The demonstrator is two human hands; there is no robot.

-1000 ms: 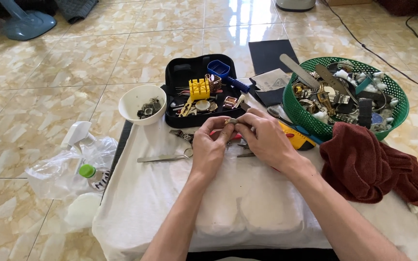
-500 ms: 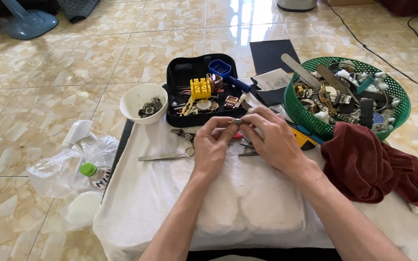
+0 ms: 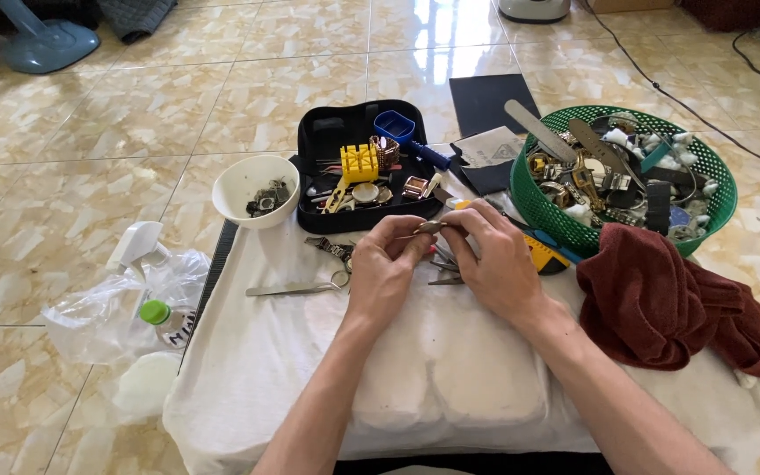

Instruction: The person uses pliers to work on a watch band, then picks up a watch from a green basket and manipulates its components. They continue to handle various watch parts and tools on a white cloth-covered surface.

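My left hand [image 3: 386, 271] and my right hand [image 3: 494, 259] meet over a white cloth [image 3: 450, 369], fingertips pinched together on a small metal part [image 3: 429, 228] held between them. Just under the hands lie several thin metal tools [image 3: 443, 264], partly hidden by my fingers. Left of my left hand rest a pair of tweezers [image 3: 296, 288] and a watch strap piece [image 3: 332, 249]. A yellow-handled tool [image 3: 545, 253] pokes out from behind my right hand.
A black tool case [image 3: 332, 141] with a yellow block and small parts sits ahead, a white bowl [image 3: 239, 183] of dark bits to its left. A green basket [image 3: 529, 193] of watch parts and a dark red towel [image 3: 670, 303] lie right. Plastic bag and bottles [image 3: 147, 308] lie left on tiled floor.
Both hands have kept together on the small part, shifting slightly; the fingers have adjusted their pinch. Nothing else has moved.
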